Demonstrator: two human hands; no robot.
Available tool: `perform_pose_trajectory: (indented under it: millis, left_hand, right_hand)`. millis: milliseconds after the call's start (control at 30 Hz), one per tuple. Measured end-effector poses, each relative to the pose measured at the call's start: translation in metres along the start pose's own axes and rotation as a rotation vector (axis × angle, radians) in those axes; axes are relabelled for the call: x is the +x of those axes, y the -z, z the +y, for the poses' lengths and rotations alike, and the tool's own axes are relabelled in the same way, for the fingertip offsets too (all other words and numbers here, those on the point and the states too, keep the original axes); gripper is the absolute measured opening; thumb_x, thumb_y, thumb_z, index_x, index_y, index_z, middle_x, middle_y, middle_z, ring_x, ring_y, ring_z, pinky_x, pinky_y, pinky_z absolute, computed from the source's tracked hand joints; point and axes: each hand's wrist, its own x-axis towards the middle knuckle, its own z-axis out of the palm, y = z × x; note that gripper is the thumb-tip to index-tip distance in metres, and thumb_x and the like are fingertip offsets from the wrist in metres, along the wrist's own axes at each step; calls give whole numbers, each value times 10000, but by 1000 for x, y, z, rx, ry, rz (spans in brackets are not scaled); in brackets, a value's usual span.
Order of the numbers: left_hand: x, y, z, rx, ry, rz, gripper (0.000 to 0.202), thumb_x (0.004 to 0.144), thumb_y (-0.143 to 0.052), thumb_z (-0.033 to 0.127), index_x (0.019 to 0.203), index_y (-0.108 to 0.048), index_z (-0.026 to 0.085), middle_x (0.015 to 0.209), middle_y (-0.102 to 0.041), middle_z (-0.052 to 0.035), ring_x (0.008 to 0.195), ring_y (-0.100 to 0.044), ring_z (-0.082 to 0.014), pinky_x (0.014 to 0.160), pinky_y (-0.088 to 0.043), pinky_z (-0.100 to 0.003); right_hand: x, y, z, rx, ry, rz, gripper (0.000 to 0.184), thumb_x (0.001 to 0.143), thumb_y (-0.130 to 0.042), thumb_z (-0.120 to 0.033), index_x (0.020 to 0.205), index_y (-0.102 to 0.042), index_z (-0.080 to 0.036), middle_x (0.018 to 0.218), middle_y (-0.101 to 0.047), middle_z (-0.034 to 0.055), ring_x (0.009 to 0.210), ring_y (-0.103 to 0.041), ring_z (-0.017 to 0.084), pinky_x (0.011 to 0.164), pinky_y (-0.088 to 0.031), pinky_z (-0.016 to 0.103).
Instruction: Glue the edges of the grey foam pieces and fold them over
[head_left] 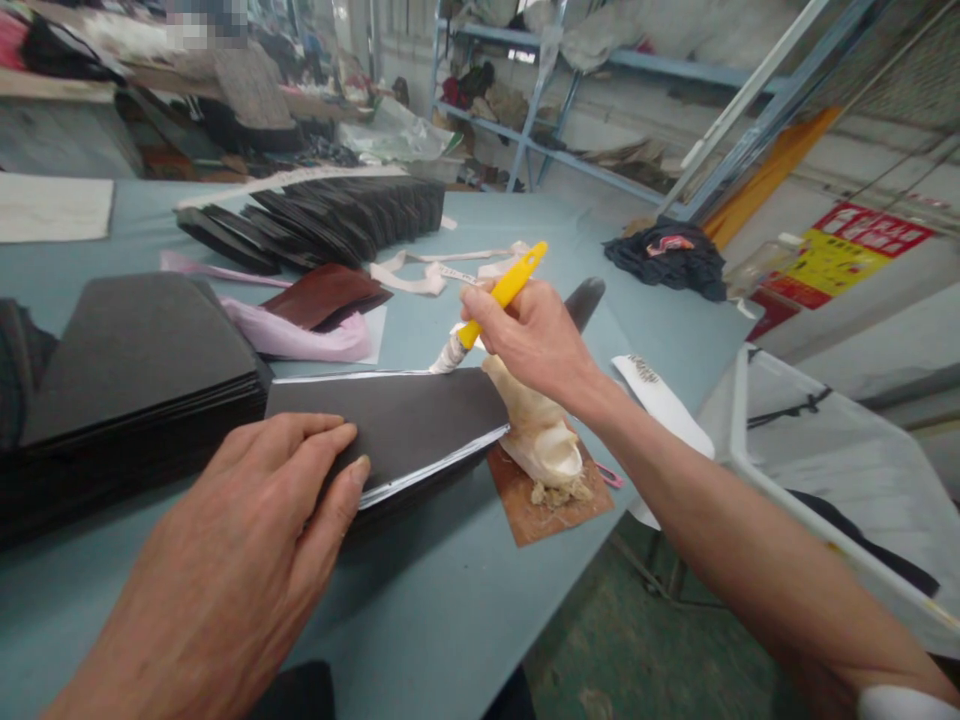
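My right hand (536,335) is closed around the yellow handle of a brush (523,278). The white, glue-like coated bristles touch the far edge of a dark grey panel (420,415) on top of a stack. White coating lines the panel's far and near right edges. Flat on the panel's left part rests my left hand (262,510), fingers extended and thumb along the near edge. Under my right wrist, a cream container crusted with dried white material (536,430) sits on a brown board (525,510).
A thick stack of dark panels (142,350) stands at left, with fanned black pieces (337,215) behind. Brown pieces (319,297) and a pink strip (307,335) lie between. Dark cloth (664,255) is at the far right; a white bin (847,450) stands beside the table.
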Motion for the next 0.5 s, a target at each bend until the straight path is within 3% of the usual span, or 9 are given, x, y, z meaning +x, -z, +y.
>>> perform_pose_trajectory:
  millis: [267, 500]
  left_hand:
    - [-3, -2, -3, -11, 47, -5, 592, 1137, -303, 599, 1272, -745, 230, 1284, -741, -90, 1220, -659, -288, 1131, -545, -478]
    - [-6, 1, -4, -19, 46, -19, 550, 1140, -333, 568, 1289, -732, 220, 1303, -727, -99, 1236, -651, -294, 1129, -535, -482]
  right_hand:
    - [-5, 16, 0, -21, 15, 11, 440, 1048, -625, -476, 705, -654, -201, 582, -538, -19, 622, -517, 131, 584, -345, 292]
    - [-9, 26, -1, -174, 25, 59, 499, 1046, -637, -440, 612, -511, -229, 581, -489, -24, 599, -483, 126, 612, -314, 332]
